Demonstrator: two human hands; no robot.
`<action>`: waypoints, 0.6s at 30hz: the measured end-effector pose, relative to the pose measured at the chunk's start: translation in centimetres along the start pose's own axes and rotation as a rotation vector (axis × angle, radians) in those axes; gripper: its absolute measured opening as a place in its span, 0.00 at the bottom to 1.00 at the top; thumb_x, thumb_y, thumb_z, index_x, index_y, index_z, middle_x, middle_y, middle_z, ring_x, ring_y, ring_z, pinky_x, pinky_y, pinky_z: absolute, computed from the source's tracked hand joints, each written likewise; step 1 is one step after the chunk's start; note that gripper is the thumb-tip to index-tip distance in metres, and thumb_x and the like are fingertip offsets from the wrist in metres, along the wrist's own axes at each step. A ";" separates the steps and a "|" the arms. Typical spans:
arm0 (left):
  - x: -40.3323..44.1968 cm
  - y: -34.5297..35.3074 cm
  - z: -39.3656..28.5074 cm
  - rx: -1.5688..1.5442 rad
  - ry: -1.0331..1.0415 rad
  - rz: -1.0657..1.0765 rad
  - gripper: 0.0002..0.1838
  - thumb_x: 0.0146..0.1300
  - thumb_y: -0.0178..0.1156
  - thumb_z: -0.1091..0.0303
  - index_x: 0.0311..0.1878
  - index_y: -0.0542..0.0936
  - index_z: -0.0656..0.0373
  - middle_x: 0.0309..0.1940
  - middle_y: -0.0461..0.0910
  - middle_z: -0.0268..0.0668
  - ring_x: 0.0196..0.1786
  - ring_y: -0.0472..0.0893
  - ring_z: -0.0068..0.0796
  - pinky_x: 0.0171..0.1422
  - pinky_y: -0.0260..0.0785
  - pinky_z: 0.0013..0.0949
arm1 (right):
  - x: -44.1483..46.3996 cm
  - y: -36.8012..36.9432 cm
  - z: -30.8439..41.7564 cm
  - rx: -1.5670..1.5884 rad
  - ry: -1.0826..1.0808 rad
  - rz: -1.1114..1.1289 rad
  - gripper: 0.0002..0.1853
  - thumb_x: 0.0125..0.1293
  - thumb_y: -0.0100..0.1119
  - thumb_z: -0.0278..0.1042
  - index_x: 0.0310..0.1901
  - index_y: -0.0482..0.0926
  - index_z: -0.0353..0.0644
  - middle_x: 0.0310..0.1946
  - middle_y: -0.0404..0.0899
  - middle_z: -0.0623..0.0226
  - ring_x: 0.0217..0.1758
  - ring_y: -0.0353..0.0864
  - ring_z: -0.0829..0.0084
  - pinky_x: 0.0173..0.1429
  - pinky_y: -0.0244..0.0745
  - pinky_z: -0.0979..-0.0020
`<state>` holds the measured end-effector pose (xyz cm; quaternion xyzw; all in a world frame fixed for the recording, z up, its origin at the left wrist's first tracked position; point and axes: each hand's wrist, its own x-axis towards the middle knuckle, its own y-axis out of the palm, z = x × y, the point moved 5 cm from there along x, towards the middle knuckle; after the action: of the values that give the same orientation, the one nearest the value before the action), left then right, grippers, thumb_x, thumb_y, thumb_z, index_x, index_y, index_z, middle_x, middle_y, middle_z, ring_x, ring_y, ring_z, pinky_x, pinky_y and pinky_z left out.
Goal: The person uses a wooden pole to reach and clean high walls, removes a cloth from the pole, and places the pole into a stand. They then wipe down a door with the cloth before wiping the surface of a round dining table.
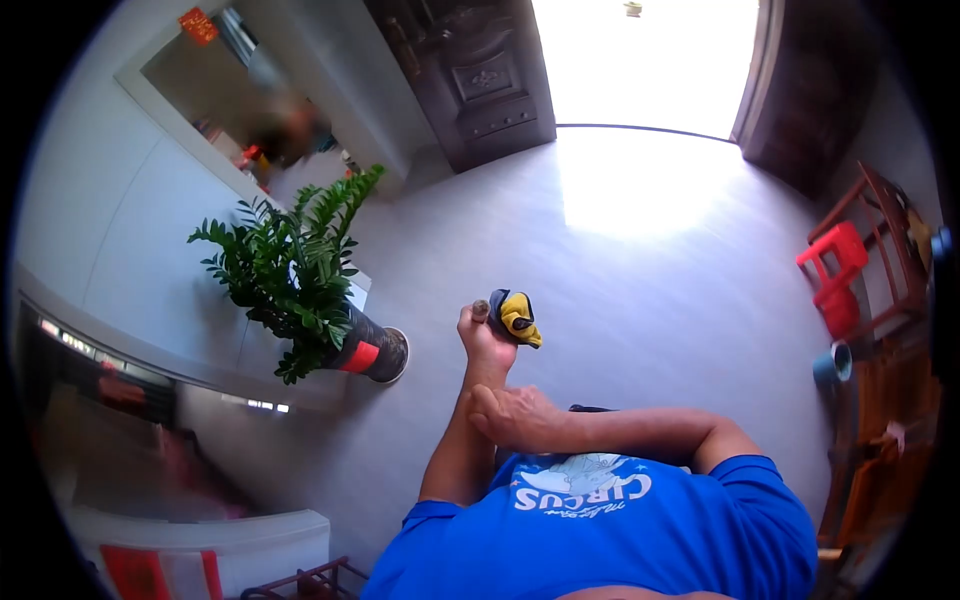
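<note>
My left hand [485,343] is raised in front of me, its fingers closed round a brown stick [481,311] seen end-on. Against the right side of that hand is a yellow and dark grey item [517,319], perhaps cloth or a glove; how it is held is hidden. My right hand [520,416] lies across my left forearm just below the wrist, with its fingers curled in and nothing visible in them.
A leafy plant [290,270] in a dark pot [377,350] stands at the left. Red stools [835,260] and wooden furniture [890,245] line the right side. Ahead, a dark door [487,85] stands beside a bright doorway [650,70]. Pale floor [650,330] lies between.
</note>
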<state>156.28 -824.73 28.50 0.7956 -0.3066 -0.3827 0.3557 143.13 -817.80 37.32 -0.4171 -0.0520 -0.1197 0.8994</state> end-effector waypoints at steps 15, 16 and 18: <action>28.8 3.0 -6.1 -0.134 0.094 -0.195 0.08 0.63 0.52 0.63 0.31 0.76 0.53 0.33 0.81 0.34 0.37 0.80 0.36 0.48 0.76 0.44 | 21.7 -7.1 -19.5 -0.019 0.085 0.212 0.16 0.76 0.49 0.44 0.46 0.66 0.36 0.26 0.81 0.46 0.29 0.82 0.44 0.35 0.73 0.47; 30.0 3.5 -6.4 -0.151 0.095 -0.238 0.07 0.63 0.52 0.63 0.32 0.76 0.53 0.33 0.81 0.34 0.37 0.80 0.36 0.48 0.76 0.43 | 23.0 -7.2 -20.8 -0.048 0.099 0.264 0.17 0.76 0.49 0.45 0.46 0.65 0.36 0.25 0.80 0.46 0.29 0.82 0.45 0.35 0.73 0.47; 34.0 5.4 -7.8 -0.138 0.082 -0.198 0.09 0.64 0.51 0.62 0.34 0.76 0.55 0.32 0.80 0.34 0.37 0.80 0.36 0.46 0.76 0.42 | 26.7 -8.5 -23.1 -0.088 0.089 0.306 0.17 0.77 0.48 0.45 0.47 0.65 0.37 0.25 0.80 0.47 0.29 0.83 0.45 0.35 0.74 0.47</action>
<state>179.28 -850.99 23.06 0.8106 -0.1846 -0.4031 0.3825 166.63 -845.33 33.78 -0.4533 0.0575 -0.0019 0.8895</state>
